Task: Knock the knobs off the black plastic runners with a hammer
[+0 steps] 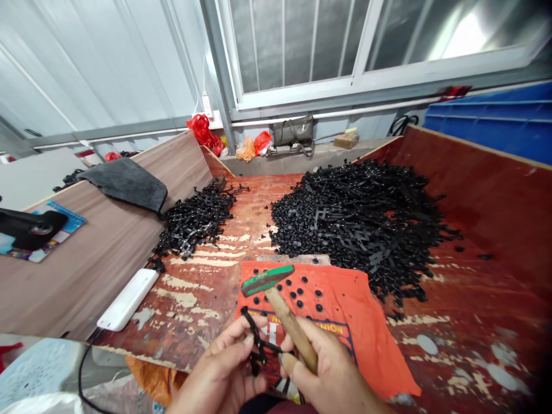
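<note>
Hands (222, 363) hold hammer (288, 318) and strip (259, 340) between table edge (142, 355) and black heap (357, 213).

Green-headed hammer with straight tan handle (280, 305): metal-looking head, paint rubbed to brown; bare, smooth wood handle.
Slim black jointed strip (259, 343): plastic-looking, slightly glossy.
Large heap of small black pieces (357, 221): plastic-looking, dull with bright glints.
Flat orange-red printed sheet (382, 345): matt cloth, softly creased.
Broad red-brown worktop (215, 310): glossy wood, coating scraped to rough pale streaks.
Pale brown upright board (107, 236): smooth wood grain, satin.
White rounded oblong block (128, 300): smooth plastic, soft sheen.
Blue ribbed crate (500, 123): smooth plastic, faintly shiny.
</note>
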